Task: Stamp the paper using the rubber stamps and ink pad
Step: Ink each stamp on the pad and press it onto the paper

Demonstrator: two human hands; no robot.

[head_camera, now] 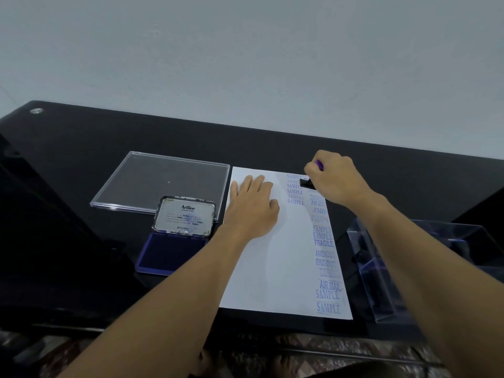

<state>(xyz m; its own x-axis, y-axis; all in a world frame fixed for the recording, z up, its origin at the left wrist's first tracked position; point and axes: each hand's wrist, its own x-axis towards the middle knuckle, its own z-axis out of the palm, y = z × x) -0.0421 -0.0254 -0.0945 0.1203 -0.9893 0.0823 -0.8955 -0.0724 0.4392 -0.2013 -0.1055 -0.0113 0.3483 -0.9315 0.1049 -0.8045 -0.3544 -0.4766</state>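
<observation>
1. The right grip [334, 178] is curled round a purple-handled stamp [305, 183], whose black base meets the paper [267, 268] at its far right corner.
2. The left grip [252, 211] lies flat with straight fingers on the paper's far half, pinning it.
3. The stamp's base runs across the paper; the open ink pad [171, 252] sits off the paper's left edge, nearer the left grip, so re-inking likely means crossing over.

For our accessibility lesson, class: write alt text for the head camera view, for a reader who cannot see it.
A right hand holds a purple-handled rubber stamp on the top of a white paper printed with blue stamps, while the left hand lies flat on it. An open Artline ink pad sits to the left on the black table.
</observation>
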